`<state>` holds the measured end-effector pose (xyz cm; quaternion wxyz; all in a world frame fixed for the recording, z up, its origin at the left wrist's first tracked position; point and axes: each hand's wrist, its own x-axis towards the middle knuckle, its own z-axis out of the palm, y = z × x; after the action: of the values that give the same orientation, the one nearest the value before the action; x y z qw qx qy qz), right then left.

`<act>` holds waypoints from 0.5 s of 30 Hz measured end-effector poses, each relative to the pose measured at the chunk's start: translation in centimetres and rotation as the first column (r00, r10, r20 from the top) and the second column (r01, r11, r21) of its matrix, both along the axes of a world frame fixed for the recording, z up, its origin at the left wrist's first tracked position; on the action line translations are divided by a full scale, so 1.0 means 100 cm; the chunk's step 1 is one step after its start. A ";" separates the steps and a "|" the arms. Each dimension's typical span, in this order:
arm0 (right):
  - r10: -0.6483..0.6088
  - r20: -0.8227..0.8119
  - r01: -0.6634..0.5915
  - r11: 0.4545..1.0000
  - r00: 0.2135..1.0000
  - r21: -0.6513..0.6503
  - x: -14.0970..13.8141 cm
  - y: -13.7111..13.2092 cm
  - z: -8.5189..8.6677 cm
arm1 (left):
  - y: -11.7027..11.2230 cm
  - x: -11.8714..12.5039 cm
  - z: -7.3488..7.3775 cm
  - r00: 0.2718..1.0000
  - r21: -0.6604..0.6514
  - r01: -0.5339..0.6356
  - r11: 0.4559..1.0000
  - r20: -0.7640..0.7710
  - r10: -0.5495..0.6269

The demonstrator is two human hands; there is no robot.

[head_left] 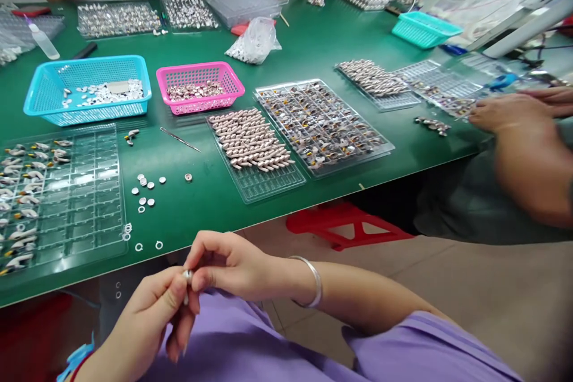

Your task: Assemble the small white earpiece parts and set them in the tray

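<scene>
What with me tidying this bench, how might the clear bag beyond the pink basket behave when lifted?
The clear bag would probably be floppy, as its thin film looks crumpled. The small white pieces gathered inside would likely shift and make it sag. Slumped as it is, it seems unlikely to roll.

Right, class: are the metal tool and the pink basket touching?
Apart. The head view shows it: a strip of green tabletop lies between the metal tool and the pink basket.
</scene>
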<state>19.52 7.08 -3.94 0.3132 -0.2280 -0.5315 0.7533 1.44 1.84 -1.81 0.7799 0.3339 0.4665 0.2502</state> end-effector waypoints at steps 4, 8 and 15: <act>-0.135 -0.001 0.134 0.985 0.991 0.105 -0.007 -0.004 -0.008 | 0.009 0.001 -0.014 0.993 0.041 -0.117 0.992 0.002 0.117; -0.348 0.078 0.260 0.815 0.934 0.518 0.006 0.011 -0.014 | 0.014 -0.006 -0.033 0.986 0.155 -0.046 0.987 -0.154 0.070; -0.870 0.341 0.047 0.381 0.356 0.923 0.094 0.087 -0.022 | 0.010 -0.038 -0.042 0.892 0.232 -0.222 0.947 -0.344 0.293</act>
<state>28.95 15.77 -6.19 0.3236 -0.5408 -0.7728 0.0748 -2.33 2.89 -5.97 0.6015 0.3820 0.6213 0.3260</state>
